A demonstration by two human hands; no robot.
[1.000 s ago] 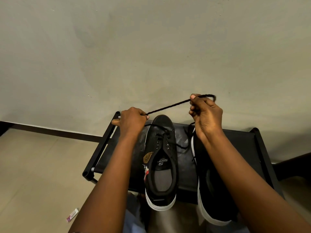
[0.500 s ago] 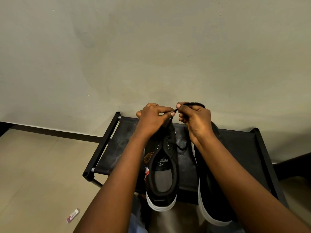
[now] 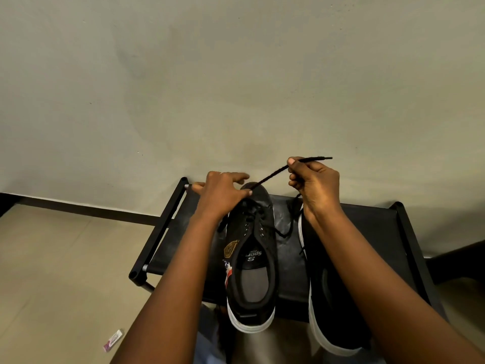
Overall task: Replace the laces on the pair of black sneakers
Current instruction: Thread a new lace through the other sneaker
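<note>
Two black sneakers with white soles lie heel toward me on a black stool. The left sneaker (image 3: pixel 252 261) shows its grey insole and several eyelets. My right forearm covers much of the right sneaker (image 3: pixel 333 311). My right hand (image 3: pixel 313 183) pinches a black lace (image 3: pixel 273 176) near its tip, and the lace runs taut down to the left sneaker's toe. My left hand (image 3: pixel 221 191) rests on that toe with its fingers spread, thumb near the lace. More loose lace (image 3: pixel 287 227) lies between the shoes.
The black stool (image 3: pixel 367 232) has tubular side rails and stands against a plain wall. A small pink-and-white wrapper (image 3: pixel 112 340) lies on the tiled floor at lower left. A dark skirting strip runs along the wall base.
Half a second ago both hands met above the toe. My right hand has since pulled the lace end up and to the right, and my left hand has dropped onto the toe.
</note>
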